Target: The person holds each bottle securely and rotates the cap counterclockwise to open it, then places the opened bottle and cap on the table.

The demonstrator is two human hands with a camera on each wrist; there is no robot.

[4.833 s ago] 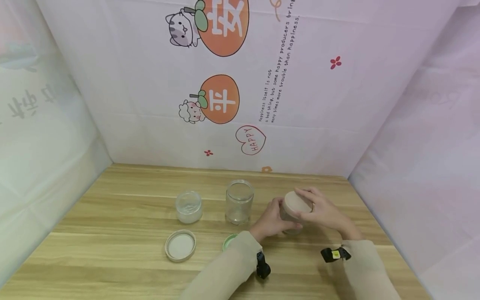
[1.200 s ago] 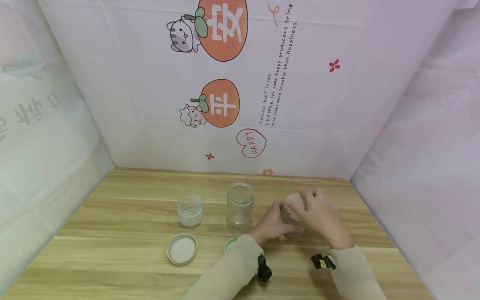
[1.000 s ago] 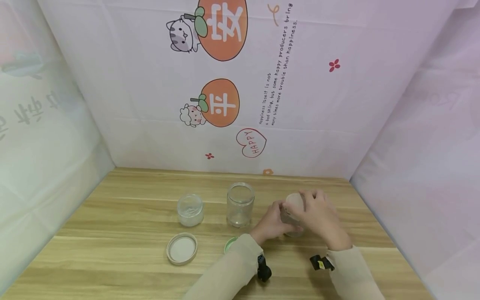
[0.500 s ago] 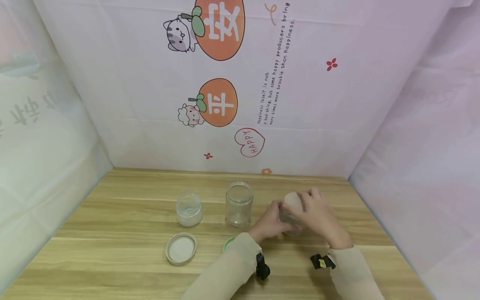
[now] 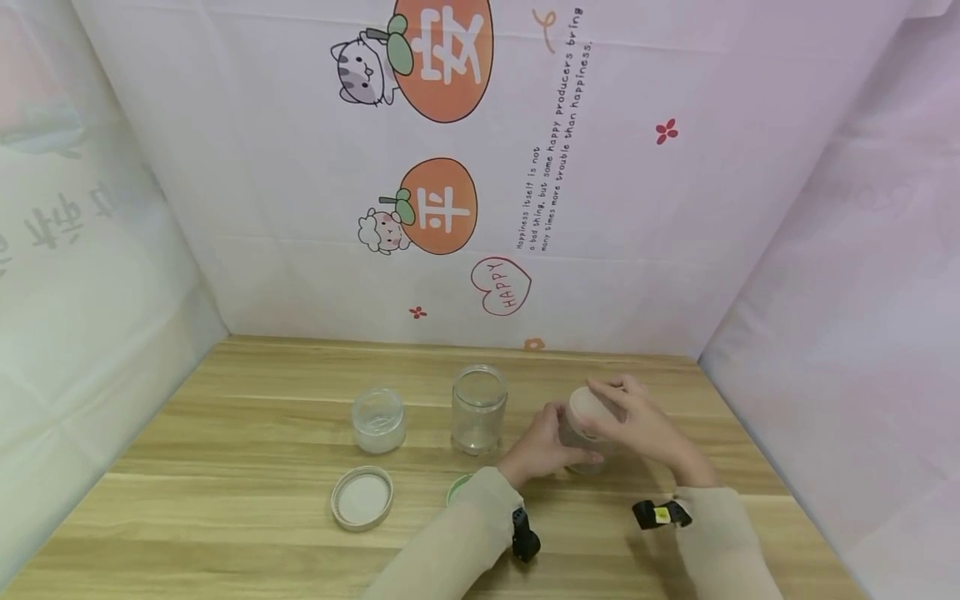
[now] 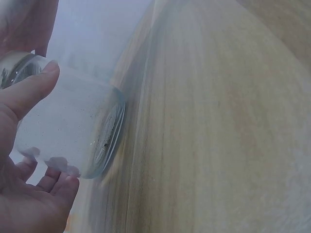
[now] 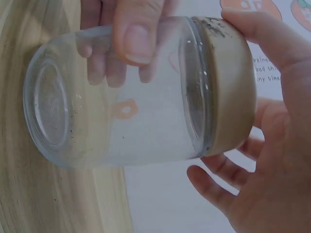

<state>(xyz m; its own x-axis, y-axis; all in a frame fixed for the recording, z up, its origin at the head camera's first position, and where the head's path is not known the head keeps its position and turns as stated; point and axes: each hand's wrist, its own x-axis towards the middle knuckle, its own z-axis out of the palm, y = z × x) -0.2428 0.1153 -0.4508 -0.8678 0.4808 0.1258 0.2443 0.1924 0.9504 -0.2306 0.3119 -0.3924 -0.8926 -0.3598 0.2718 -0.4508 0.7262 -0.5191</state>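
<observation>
In the head view a clear glass jar (image 5: 581,460) with a beige lid (image 5: 587,407) stands at the right of the table. My left hand (image 5: 542,446) grips the jar's body, the thumb on the near side and the fingers round the back. Around the lid's rim my right hand (image 5: 643,421) curls its thumb and fingers. Seen from the right wrist, the lid (image 7: 234,85) sits on the jar's mouth, with dark marks on its side. The jar (image 7: 92,128) looks see-through, with nothing visible inside. In the left wrist view, its base (image 6: 109,138) is close to the wood.
Left of the hands stand an uncovered tall glass jar (image 5: 478,417) and a short clear jar (image 5: 378,427). A beige lid (image 5: 362,498) lies inside up in front. Beside my left sleeve (image 5: 457,533) shows part of a green-rimmed lid (image 5: 457,485). A printed cloth (image 5: 600,300) hangs behind the table.
Over the last half second my right hand has turned about the lid, its wrist swinging to the right and slightly up. My left hand and the jar stay in place.
</observation>
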